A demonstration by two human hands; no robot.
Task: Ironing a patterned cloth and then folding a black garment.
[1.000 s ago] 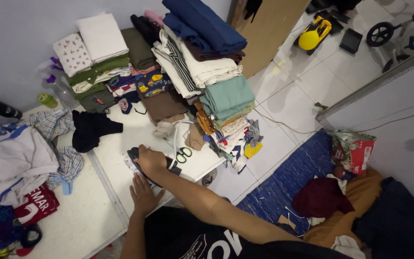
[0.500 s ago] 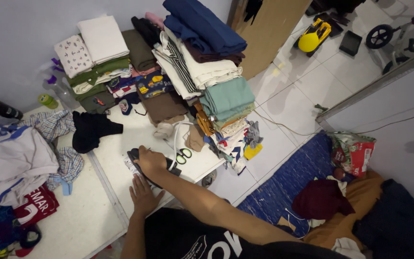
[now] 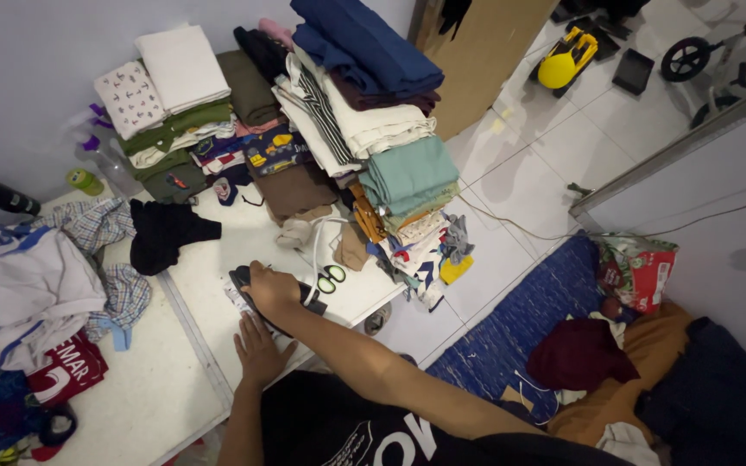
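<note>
Seen from above, a person leans over a white bench [image 3: 192,285]. Nearest the body, the left hand [image 3: 261,349] lies flat on the bench, fingers spread wide and holding nothing. Just beyond it, the right hand [image 3: 271,287] is closed over the handle of a dark clothes iron [image 3: 248,289] resting on the bench near its front edge. Green-handled scissors [image 3: 331,279] lie just right of the iron. A black garment [image 3: 164,231] sits further left, beside a heap of loose, unfolded clothes [image 3: 36,276]. At the back, against the wall, stand tall stacks of folded clothes [image 3: 347,129]. Beyond them, on the tiled floor, sits a yellow toy car [image 3: 565,60].
</note>
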